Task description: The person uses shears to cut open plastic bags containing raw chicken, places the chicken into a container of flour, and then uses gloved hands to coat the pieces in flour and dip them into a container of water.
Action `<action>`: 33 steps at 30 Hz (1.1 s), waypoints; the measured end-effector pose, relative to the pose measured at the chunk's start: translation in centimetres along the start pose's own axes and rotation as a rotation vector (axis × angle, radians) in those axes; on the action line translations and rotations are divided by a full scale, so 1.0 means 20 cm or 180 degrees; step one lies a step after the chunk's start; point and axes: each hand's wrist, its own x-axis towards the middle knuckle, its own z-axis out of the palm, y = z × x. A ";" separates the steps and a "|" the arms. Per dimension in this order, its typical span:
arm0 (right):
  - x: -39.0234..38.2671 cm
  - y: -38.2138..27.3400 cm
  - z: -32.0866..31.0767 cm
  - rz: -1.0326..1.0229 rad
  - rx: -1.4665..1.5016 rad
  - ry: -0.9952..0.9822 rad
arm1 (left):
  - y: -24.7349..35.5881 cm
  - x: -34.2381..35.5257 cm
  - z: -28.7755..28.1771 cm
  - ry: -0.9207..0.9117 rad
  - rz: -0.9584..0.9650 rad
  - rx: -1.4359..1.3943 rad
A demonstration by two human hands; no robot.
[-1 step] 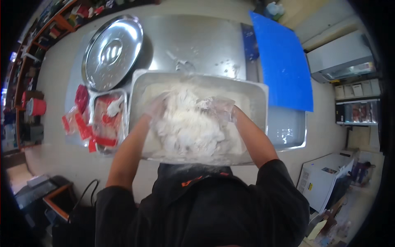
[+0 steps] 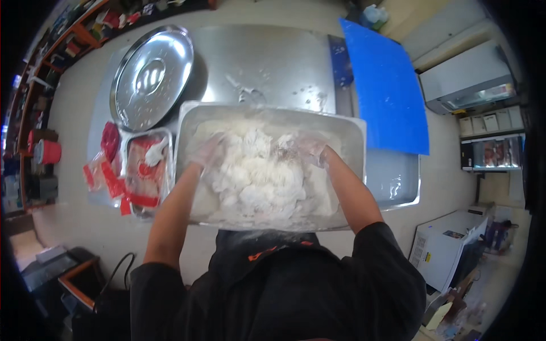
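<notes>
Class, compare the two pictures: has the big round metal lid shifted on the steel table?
No. The round metal lid sits at the same spot beside the big pan's far left corner in both.
</notes>
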 end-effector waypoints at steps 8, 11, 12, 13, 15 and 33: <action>0.05 0.21 0.17 0.0265 -0.0520 -0.0457 | 0.33 -0.27 0.02 -0.0523 -0.0560 -0.1560; 0.05 0.33 0.39 -0.0150 0.0576 -0.0644 | 0.31 -0.27 0.11 -0.1012 -0.0675 -0.2627; 0.05 0.31 0.42 -0.0286 0.0797 -0.0674 | 0.31 -0.28 0.12 -0.1133 -0.0756 -0.3024; 0.06 0.30 0.44 -0.0398 0.0955 -0.0714 | 0.30 -0.29 0.14 -0.1236 -0.0860 -0.3435; 0.06 0.24 0.45 -0.0585 0.0982 -0.0713 | 0.29 -0.32 0.18 -0.1367 -0.1015 -0.4177; -0.36 0.10 0.02 -0.1352 -0.1211 0.0990 | 0.41 -0.45 -0.35 0.0769 -0.0119 -0.0096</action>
